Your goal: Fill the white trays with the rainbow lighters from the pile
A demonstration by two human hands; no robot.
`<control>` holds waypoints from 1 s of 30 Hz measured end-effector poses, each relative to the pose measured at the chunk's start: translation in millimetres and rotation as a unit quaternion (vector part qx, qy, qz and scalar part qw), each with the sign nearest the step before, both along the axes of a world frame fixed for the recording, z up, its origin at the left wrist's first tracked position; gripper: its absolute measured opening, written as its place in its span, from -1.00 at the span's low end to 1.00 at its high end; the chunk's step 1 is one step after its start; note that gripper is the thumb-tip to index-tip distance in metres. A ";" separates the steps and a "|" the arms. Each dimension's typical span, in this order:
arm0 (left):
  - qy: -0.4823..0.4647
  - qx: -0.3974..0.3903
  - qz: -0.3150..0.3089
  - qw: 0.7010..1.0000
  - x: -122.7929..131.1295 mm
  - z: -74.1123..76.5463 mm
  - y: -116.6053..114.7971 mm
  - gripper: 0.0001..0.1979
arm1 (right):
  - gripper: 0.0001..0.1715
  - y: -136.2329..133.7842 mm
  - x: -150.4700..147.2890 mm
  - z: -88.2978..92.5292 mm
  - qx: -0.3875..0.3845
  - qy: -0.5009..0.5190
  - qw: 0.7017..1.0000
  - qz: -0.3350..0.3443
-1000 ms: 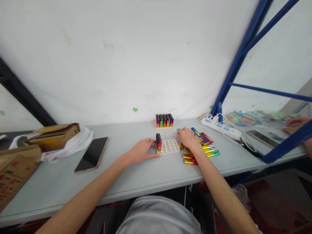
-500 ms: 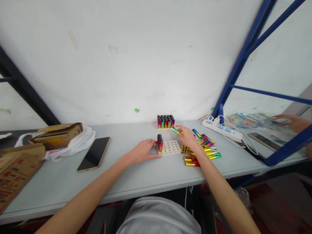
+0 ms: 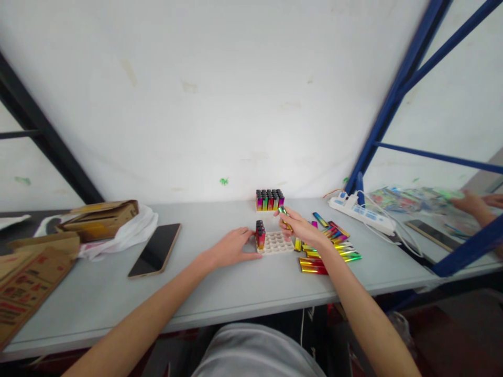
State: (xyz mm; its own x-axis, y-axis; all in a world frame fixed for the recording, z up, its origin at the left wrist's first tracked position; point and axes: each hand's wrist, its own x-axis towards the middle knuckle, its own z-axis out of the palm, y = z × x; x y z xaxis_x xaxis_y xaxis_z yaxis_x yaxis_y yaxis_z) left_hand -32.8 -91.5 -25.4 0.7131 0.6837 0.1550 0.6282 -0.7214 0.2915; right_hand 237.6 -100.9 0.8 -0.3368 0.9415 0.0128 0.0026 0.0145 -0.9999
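My left hand (image 3: 236,246) rests on the table at the left end of a white tray (image 3: 278,244) with rows of round holes. Its thumb touches the front corner and its fingers curl behind, bracing the tray. A short row of red lighters (image 3: 260,236) with black tops stands upright along the tray's left side. Just above the tray's right part, my right hand (image 3: 301,229) pinches a green and gold lighter (image 3: 286,218), held tilted. Several shiny lighters (image 3: 328,251) lie in a loose pile right of the tray, partly under my right forearm.
Behind, a filled block of lighters (image 3: 270,200) stands near the wall. A phone (image 3: 156,250) and cardboard boxes (image 3: 102,220) on white plastic lie left. A power strip (image 3: 361,213) with cables and a blue metal frame (image 3: 387,112) stand right; beyond it are another person's hands (image 3: 473,205).
My right hand has moved slightly left, toward the tray, and the lighter in it now points more upright. My left hand stays at the tray. The view has shifted slightly.
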 end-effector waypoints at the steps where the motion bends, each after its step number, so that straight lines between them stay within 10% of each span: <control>1: -0.002 -0.001 0.001 1.000 0.0 -0.1 0.1 -0.45 | -0.39 -0.4 -2.2 1.1 -0.011 -0.009 1.000 -0.008; 10: -0.003 0.008 -0.003 1.000 -0.1 -1.7 0.7 -0.42 | -0.28 3.5 -22.6 -1.5 0.019 -0.099 0.986 -0.133; 30: -0.001 0.000 0.005 1.000 0.1 0.4 -0.6 -0.44 | -0.37 -1.7 -28.2 -3.8 0.017 -0.072 0.988 -0.138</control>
